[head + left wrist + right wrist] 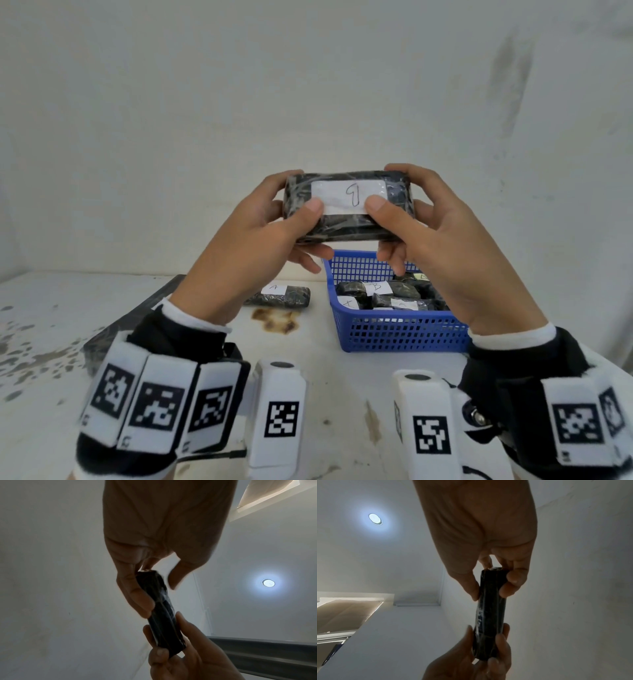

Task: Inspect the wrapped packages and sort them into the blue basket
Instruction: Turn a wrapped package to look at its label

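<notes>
A black wrapped package (pixel 346 228) with a white label marked in pen is held up in front of the wall, well above the table. My left hand (pixel 270 226) grips its left end, thumb on the label. My right hand (pixel 424 222) grips the right end the same way. In the left wrist view the package (pixel 163 616) runs between my left hand (pixel 137 588) and the other hand. The right wrist view shows the package (pixel 491 615) end-on. The blue basket (pixel 394 334) stands below on the table, right of centre, with several labelled packages (pixel 397 303) inside.
One more labelled package (pixel 284 296) lies on the white table (pixel 325 383), just left of the basket. A dark flat panel (pixel 109 339) lies under my left forearm. A brown stain (pixel 274 320) marks the table. A plain wall stands close behind.
</notes>
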### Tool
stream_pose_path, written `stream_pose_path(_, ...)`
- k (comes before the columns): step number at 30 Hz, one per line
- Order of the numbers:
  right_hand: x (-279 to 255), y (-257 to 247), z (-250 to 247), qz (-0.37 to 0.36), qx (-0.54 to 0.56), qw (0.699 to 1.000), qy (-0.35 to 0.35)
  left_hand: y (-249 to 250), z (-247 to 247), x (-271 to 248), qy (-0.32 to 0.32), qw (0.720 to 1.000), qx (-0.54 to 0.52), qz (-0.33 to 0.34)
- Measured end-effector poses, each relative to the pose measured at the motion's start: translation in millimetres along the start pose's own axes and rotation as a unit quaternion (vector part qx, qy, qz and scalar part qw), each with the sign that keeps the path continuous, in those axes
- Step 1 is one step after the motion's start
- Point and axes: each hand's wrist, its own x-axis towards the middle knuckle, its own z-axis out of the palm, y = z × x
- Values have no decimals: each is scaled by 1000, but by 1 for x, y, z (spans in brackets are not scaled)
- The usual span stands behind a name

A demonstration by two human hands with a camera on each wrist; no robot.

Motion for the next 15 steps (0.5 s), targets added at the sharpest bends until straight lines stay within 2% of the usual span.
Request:
stream_pose_path(6, 1, 1, 1, -5, 15, 1000, -7, -3, -3, 3, -2, 999, -40, 0)
stream_pose_path(15, -3, 0, 4, -24, -27, 999, 0, -3, 4, -1, -3, 998, 50, 27)
